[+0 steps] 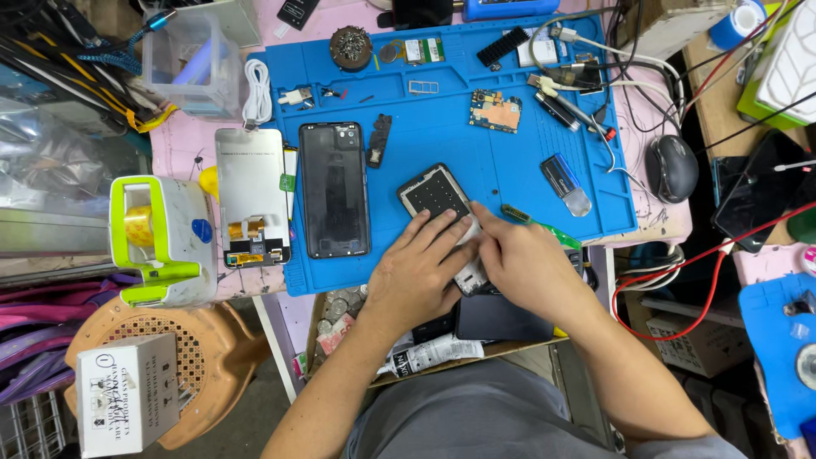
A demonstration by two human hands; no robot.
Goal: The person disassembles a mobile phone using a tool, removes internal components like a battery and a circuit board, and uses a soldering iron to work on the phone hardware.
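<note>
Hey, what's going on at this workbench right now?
A person is working on a small dark phone part at the near edge of a blue work mat. The left hand rests on it, and the right hand presses a fingertip at its lower right corner. Further left on the mat lie a black phone back cover and a white screen panel. A small circuit board sits apart, further back.
</note>
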